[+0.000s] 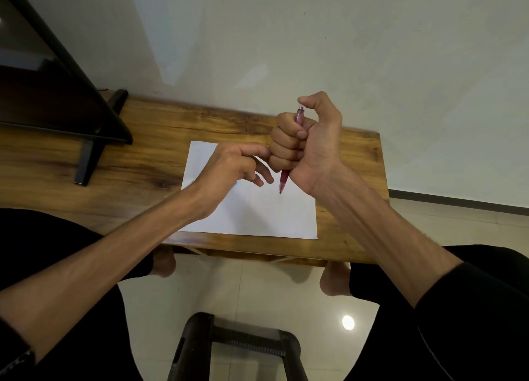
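Observation:
My right hand (307,143) grips a red pen (284,180) in a fist, tip pointing down just above a white sheet of paper (257,212). The pen's clear top end sticks out above my fingers, with my thumb raised over it. My left hand (234,169) hovers over the paper's left half with loosely bent fingers and holds nothing; its index finger reaches toward my right fist. A faint blue mark shows on the paper by my left hand.
The paper lies on a small wooden table (137,163) against a pale wall. A dark monitor on a black stand (88,157) occupies the table's left end. Below are my knees, bare feet, tiled floor and a dark stool (237,343).

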